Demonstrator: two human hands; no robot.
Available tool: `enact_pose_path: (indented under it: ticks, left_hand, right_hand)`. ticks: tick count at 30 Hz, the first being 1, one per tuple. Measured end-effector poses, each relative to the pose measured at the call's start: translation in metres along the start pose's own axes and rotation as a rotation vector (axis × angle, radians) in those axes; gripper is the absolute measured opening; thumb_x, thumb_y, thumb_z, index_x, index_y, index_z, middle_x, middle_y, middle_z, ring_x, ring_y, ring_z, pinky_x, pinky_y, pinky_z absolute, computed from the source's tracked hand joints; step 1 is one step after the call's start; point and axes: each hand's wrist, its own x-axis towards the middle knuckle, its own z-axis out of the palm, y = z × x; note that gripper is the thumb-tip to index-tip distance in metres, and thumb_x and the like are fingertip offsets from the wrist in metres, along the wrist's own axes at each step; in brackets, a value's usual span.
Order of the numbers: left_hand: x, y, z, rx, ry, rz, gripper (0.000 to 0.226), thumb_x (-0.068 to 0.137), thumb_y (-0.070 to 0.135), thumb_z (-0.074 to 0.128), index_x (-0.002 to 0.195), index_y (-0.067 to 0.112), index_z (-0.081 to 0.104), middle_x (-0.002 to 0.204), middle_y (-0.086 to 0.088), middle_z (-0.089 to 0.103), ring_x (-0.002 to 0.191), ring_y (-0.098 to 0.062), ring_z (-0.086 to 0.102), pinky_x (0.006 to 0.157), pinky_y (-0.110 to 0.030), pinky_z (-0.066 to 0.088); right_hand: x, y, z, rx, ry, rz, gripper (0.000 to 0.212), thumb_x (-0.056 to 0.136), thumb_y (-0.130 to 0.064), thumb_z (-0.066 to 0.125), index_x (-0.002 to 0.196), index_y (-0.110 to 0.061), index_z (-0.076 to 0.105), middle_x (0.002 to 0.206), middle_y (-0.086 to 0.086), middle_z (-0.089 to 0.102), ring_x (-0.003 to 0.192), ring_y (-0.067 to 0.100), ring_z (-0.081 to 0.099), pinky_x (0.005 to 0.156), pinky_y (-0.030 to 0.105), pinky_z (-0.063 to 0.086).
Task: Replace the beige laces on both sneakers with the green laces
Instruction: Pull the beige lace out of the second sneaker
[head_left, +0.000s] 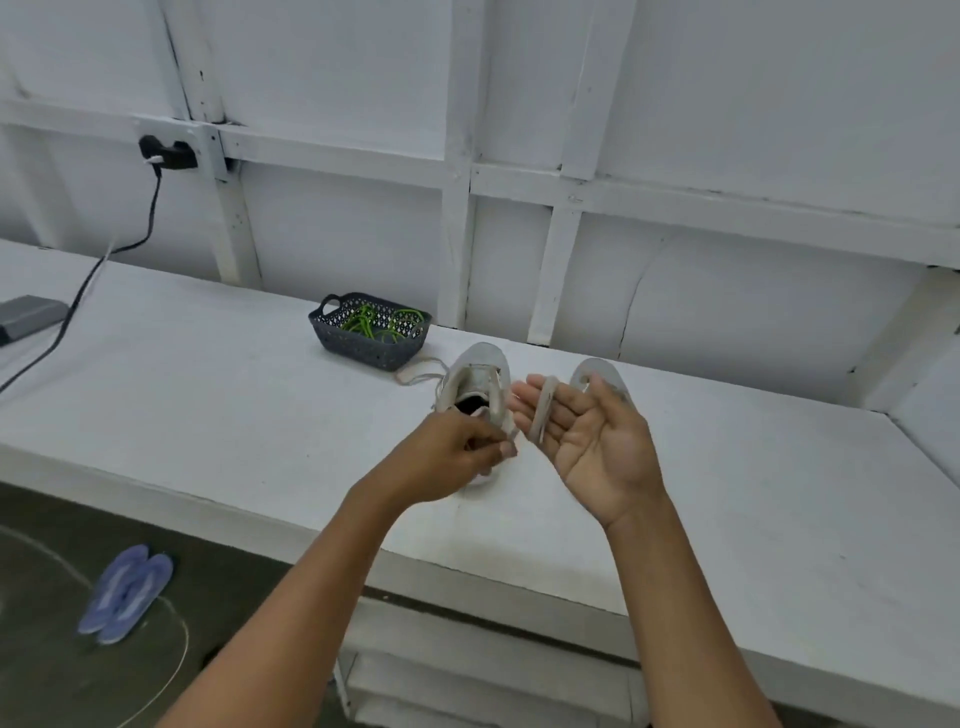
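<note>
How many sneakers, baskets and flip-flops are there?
Sneakers: 2
Basket: 1
Flip-flops: 2
Total: 5

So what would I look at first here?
The two hands in the middle: the left hand pinches a beige lace draped over the open right hand. Behind them stand two sneakers, and bright green laces lie in a dark basket farther back.
</note>
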Motion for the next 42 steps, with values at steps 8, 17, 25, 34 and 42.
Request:
enact_pose_path:
  ticks: [8,17,25,34,42]
  left_hand:
    - [-0.029,0.05,-0.016,0.08,-0.28,0.062,0.018,0.093,0.033,0.066,0.076,0.034,0.069,0.065,0.014,0.065,0.058,0.0,0.054,0.056,-0.021,0.045]
    - [-0.012,0.022,-0.026,0.029,0.104,0.061,0.019,0.092,0.029,0.069,0.082,0.013,0.075,0.071,-0.011,0.068,0.06,-0.017,0.056,0.063,-0.038,0.048]
    - [0.001,0.03,-0.023,0.087,-0.39,0.084,0.018,0.096,0.035,0.061,0.081,0.034,0.07,0.068,0.015,0.067,0.062,0.003,0.054,0.062,-0.015,0.039]
    - [0.065,0.012,-0.092,-0.048,-0.019,0.163,0.006,0.088,0.026,0.073,0.084,0.023,0.077,0.072,0.001,0.073,0.068,-0.012,0.065,0.07,-0.033,0.054]
    - [0.081,-0.023,-0.057,0.218,-0.264,0.159,0.023,0.097,0.034,0.059,0.084,0.021,0.073,0.074,0.007,0.071,0.063,0.001,0.057,0.061,-0.019,0.044]
  right_hand:
    - [-0.04,0.021,-0.013,-0.671,0.197,-0.075,0.054,0.104,-0.042,0.034,0.104,-0.003,0.072,0.096,0.015,0.076,0.092,0.025,0.073,0.084,0.032,0.055]
    - [-0.045,0.009,0.006,-0.261,0.025,0.009,0.058,0.094,-0.044,0.041,0.068,-0.006,0.076,0.067,0.012,0.069,0.062,0.023,0.067,0.064,0.03,0.052]
    - [-0.005,0.009,0.003,-0.167,0.101,-0.172,0.052,0.098,-0.039,0.038,0.119,0.003,0.062,0.117,0.018,0.07,0.113,0.028,0.066,0.1,0.036,0.052]
    - [0.039,0.01,0.01,-0.531,0.097,-0.073,0.058,0.097,-0.048,0.04,0.079,-0.006,0.076,0.075,0.017,0.071,0.069,0.028,0.067,0.068,0.033,0.052]
    - [0.081,0.007,0.007,-0.009,0.102,-0.251,0.055,0.097,-0.038,0.039,0.119,0.007,0.062,0.12,0.024,0.067,0.114,0.032,0.065,0.099,0.037,0.052]
